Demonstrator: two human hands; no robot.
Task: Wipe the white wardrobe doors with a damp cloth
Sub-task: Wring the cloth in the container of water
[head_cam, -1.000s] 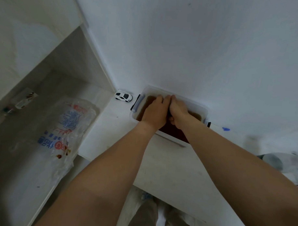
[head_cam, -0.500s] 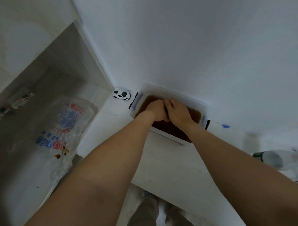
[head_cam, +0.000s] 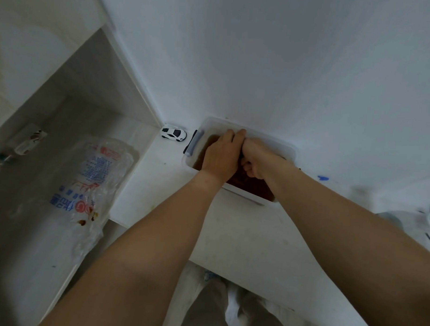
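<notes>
White ledge (head_cam: 243, 237), white wall, left hand (head_cam: 221, 158) and right hand (head_cam: 258, 162) over tub (head_cam: 286, 150)

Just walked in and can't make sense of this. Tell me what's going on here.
A person has both hands in a clear plastic tub of brownish water on a white ledge. The left hand and right hand are pressed together over something dark; it cannot be made out. A toy car sits beside the tub.
</notes>
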